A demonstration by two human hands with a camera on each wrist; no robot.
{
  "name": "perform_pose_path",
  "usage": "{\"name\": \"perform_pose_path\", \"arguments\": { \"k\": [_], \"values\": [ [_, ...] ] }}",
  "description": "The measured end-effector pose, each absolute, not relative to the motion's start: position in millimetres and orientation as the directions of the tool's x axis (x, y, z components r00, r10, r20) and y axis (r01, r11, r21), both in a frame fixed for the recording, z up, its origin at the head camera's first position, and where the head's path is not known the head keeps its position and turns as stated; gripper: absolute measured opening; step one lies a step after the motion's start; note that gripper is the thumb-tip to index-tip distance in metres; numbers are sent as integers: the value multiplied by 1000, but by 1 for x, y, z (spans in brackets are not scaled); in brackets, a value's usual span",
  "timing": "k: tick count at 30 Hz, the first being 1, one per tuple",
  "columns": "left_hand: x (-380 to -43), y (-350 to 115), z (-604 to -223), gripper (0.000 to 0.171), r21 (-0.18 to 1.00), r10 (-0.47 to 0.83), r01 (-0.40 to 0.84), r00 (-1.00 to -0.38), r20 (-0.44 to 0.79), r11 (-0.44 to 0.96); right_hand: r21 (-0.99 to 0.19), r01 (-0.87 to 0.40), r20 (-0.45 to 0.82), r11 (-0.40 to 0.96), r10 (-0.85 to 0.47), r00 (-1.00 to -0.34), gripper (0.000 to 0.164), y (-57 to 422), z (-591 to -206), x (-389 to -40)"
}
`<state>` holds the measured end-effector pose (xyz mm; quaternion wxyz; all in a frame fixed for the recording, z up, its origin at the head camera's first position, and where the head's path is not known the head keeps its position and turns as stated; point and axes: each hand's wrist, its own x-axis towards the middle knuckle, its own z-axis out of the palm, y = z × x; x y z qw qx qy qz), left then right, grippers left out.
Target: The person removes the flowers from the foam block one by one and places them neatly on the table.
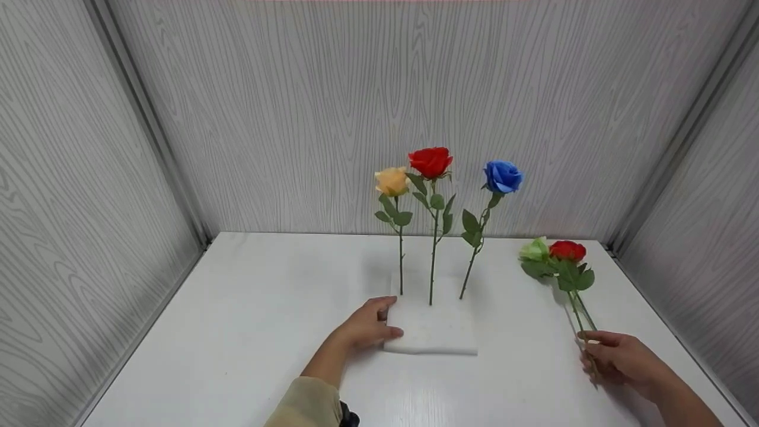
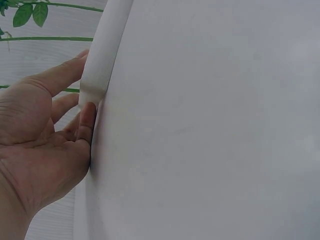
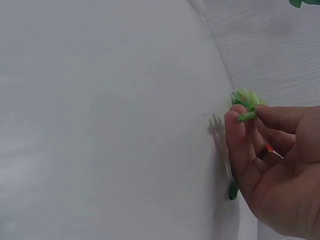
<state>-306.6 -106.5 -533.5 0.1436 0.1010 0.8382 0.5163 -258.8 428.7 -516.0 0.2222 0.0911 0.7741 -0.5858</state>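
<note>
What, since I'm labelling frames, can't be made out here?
Head view: stem tip of the blue flower, sunk in the white block.
Left wrist view: the standing blooms, cut off by the left edge.
Right wrist view: most of the rightmost red flower, behind the right hand.

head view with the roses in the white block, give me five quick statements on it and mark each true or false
1. A yellow rose, a red rose and a blue rose stand in the white block. True.
2. The yellow rose stands between the other two. False: the red rose is in the middle.
3. The left hand touches the left side of the white block. True.
4. The blue rose leans left. False: it leans to the right.
5. The right hand holds a blue rose. False: it pinches a green stem; the flowers nearby are pale green and red.
</note>
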Motion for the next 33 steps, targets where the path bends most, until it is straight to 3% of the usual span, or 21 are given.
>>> {"name": "perform_pose_path", "arguments": {
  "k": [6, 12, 25, 33],
  "values": [
    [-307, -106, -532, 83, 898, 302, -9, -940, -157, 439, -806, 373, -448, 460, -61, -892, 63, 425, -511, -260],
    [-307, -106, -532, 83, 900, 305, -11, -939, -159, 435, -785, 344, -425, 515, -42, -904, 72, 425, -510, -260],
    [-310, -108, -536, 83, 898, 329, 26, -935, -134, 440, -711, 352, -380, 609, 88, -921, 63, 422, -516, -263],
    [-308, -107, -537, 83, 900, 322, 21, -937, -134, 436, -699, 316, -334, 641, 97, -937, 55, 419, -520, -261]
  ]
}}
